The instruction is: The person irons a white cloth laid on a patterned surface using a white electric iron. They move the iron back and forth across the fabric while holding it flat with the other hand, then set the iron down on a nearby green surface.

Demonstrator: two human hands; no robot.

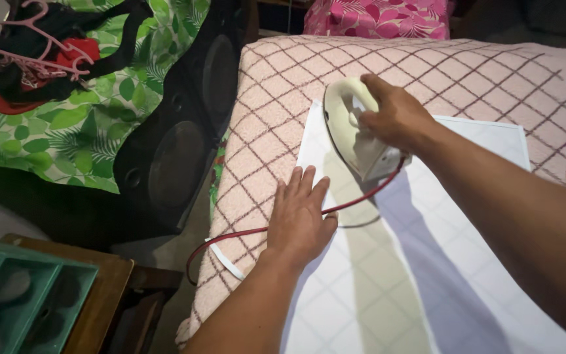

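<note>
A white cloth [388, 275] lies spread over a pink blanket with a brown diamond pattern [276, 85]. My right hand [394, 117] grips the handle of a cream-coloured iron [352, 131], which rests on the far end of the cloth. A red cord [244, 233] runs from the iron's back, under my left hand and off the blanket's left edge. My left hand [301, 219] lies flat, fingers apart, pressing on the cloth's left edge near the cord.
A large black speaker [178, 137] stands left of the blanket. A green leaf-print fabric [67, 124] with a pink hanger and dark clothes lies beyond it. A teal crate [21, 301] sits on a wooden stand at lower left. A pink floral pillow [378, 18] lies at the back.
</note>
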